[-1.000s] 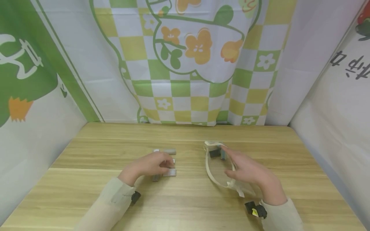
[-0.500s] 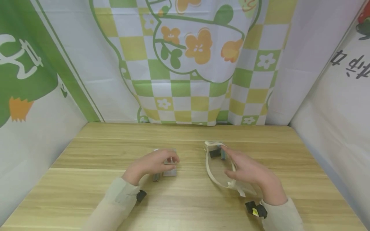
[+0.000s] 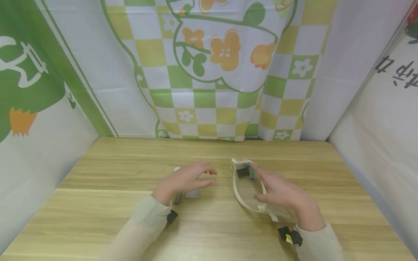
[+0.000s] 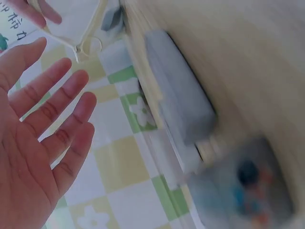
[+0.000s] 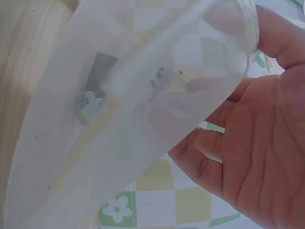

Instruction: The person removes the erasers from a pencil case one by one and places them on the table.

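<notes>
My left hand (image 3: 187, 177) hovers over several small grey blocks (image 3: 192, 194) on the table, its fingers loosely extended toward the right. In the left wrist view the palm shows with nothing in it; beside it lie a long grey block (image 4: 178, 90) and a blurred block with a coloured print (image 4: 243, 186). My right hand (image 3: 281, 190) holds the edge of a translucent frosted zip pouch (image 3: 236, 190) with cream trim, its mouth spread. Inside sit a dark block (image 3: 243, 172) and a blue-grey one (image 3: 252, 172). Through the film, parts of the right fingers look blurred.
The wooden table (image 3: 209, 232) reaches back to a checked, flower-printed curtain (image 3: 225, 108). White cloth hangs at both sides. A small black device (image 3: 171, 216) is on the left wrist, and another (image 3: 290, 236) on the right wrist.
My left hand has lifted off the grey blocks and moved right toward the pouch, its fingers spreading from a curled pose. The right hand and the pouch have stayed nearly still.
</notes>
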A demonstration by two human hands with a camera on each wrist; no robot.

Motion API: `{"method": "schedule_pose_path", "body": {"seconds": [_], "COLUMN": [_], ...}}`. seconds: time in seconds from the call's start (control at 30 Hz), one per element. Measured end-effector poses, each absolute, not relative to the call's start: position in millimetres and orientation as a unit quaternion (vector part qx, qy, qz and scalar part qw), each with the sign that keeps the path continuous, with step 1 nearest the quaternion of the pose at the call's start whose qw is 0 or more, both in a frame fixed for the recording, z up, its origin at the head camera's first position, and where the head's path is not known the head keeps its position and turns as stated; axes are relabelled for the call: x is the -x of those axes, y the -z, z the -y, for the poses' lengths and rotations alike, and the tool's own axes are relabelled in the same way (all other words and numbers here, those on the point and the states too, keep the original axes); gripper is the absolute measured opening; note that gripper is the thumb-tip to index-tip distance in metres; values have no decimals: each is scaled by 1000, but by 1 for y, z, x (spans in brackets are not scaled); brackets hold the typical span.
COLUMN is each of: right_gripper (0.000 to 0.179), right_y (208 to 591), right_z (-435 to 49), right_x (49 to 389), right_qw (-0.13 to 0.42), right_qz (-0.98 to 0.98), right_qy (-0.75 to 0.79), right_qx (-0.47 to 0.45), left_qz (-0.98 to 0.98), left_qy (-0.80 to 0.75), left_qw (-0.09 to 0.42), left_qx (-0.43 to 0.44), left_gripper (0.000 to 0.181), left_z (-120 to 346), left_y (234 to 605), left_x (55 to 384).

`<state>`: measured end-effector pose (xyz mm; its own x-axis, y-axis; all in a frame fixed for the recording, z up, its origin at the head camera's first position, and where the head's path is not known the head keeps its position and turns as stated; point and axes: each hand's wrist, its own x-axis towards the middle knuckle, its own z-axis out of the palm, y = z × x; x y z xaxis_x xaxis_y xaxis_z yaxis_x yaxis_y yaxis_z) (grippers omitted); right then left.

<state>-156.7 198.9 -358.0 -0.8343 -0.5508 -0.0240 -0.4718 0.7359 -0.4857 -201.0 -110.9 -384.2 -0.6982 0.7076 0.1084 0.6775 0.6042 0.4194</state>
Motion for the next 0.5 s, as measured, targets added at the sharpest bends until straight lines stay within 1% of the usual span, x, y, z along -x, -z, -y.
{"method": "schedule_pose_path", "body": {"seconds": [0.2, 0.5], "right_gripper": [95, 98], "right_y": [358, 357], "right_z": [-199, -197], "right_x": [157, 158], "right_qw": [79, 82], "right_qz": [-929, -928], "right_qy": [233, 235], "right_qx": [276, 278], "left_qz": [-896, -891], "left_qy": [-205, -200], "left_qw": [20, 11], "left_qx": [-394, -408], "left_gripper": [34, 34], "left_z": [94, 75], "left_y": [381, 382], "left_x": [205, 210]}}
